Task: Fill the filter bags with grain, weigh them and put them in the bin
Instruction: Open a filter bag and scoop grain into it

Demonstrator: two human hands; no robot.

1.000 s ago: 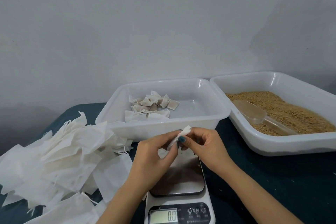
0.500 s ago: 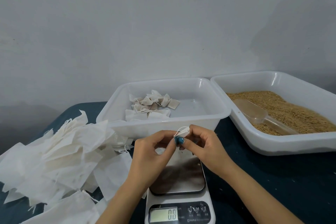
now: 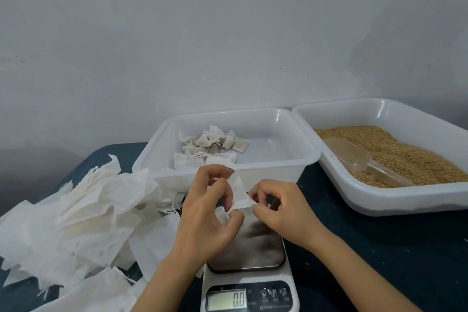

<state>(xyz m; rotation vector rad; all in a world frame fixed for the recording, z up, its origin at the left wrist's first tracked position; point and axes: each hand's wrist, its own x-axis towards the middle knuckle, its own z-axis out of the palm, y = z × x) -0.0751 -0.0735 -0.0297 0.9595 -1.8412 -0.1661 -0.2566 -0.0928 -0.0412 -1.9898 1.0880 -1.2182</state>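
Both hands hold one small white filter bag above the scale, whose display reads 0.0. My left hand pinches the bag's left side and my right hand pinches its right edge. Behind them stands a white bin with several filled bags in its left half. A second white bin at the right holds brown grain and a clear plastic scoop.
A loose pile of empty white filter bags covers the dark table at the left, reaching the scale's left side. A grey wall rises right behind the bins.
The hands have come down and slightly apart, and the bag between them has been spread wider; the left fingers have lifted off its top.
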